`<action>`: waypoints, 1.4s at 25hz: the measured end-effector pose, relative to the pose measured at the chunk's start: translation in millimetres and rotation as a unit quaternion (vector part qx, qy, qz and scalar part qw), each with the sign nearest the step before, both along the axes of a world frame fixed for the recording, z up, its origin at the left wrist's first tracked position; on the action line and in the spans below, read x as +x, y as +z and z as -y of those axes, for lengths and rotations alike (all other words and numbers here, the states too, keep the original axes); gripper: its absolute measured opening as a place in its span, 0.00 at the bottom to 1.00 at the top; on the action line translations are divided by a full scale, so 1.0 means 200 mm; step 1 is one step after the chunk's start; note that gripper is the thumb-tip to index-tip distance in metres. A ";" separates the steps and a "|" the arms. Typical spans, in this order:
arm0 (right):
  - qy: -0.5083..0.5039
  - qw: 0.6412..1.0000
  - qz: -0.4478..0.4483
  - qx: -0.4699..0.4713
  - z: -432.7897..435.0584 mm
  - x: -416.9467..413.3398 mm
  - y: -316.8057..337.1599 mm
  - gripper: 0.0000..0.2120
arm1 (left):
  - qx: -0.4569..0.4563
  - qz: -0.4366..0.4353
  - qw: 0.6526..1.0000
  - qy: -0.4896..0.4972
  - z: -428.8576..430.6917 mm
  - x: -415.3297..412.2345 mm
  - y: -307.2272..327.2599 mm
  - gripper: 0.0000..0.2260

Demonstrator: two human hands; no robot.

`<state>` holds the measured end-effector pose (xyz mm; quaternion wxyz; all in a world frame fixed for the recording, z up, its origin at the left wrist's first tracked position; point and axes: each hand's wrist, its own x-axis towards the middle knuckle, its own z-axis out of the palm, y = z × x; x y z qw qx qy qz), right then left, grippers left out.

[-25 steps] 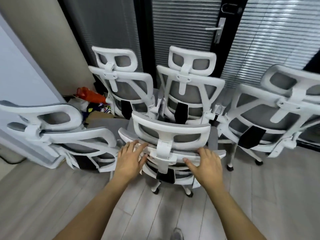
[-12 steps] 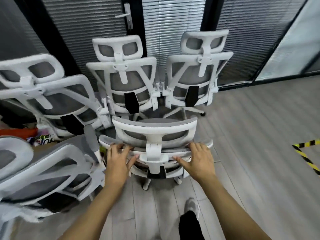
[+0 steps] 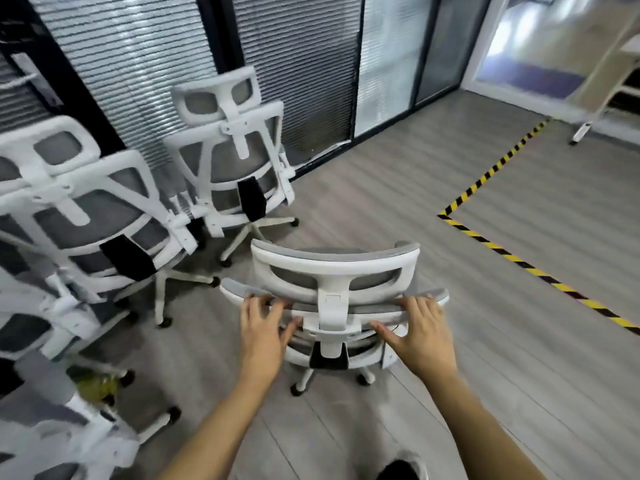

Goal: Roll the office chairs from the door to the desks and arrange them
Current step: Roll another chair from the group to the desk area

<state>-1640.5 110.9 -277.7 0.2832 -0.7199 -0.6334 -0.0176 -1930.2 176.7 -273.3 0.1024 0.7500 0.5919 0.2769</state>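
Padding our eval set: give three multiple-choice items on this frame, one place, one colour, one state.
1. The striped floor tape lies where from the held chair? A left B right C underneath
2. The held chair's frame colour? A black B red C white
3. What holds its backrest? A one hand B nothing C both hands
B: the tape runs along the floor to its right. C: the frame is white. C: left hand and right hand both hold the backrest's top.

Office: glass partitions [image 3: 304,81] with slatted blinds at 12 o'clock. White mesh swivel chairs [image 3: 235,157] clustered 9 to 11 o'clock. Yellow-black floor tape [image 3: 502,251] at 2 o'clock. Grey plank floor [image 3: 381,188].
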 end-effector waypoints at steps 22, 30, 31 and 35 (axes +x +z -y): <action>-0.375 0.925 -0.053 0.015 0.62 3.30 -0.06 0.26 | -0.057 0.105 0.915 -0.384 -0.32 3.94 0.00 0.14; -0.497 0.861 -0.106 0.010 0.70 4.51 0.00 0.30 | -0.077 0.095 0.861 -0.494 -0.41 5.49 0.05 0.14; -0.501 0.859 -0.109 0.018 0.72 4.69 -0.01 0.30 | -0.077 0.091 0.855 -0.505 -0.41 5.70 0.05 0.15; -0.523 0.844 -0.109 0.052 0.78 5.40 -0.02 0.32 | -0.064 0.075 0.845 -0.526 -0.37 6.47 0.04 0.15</action>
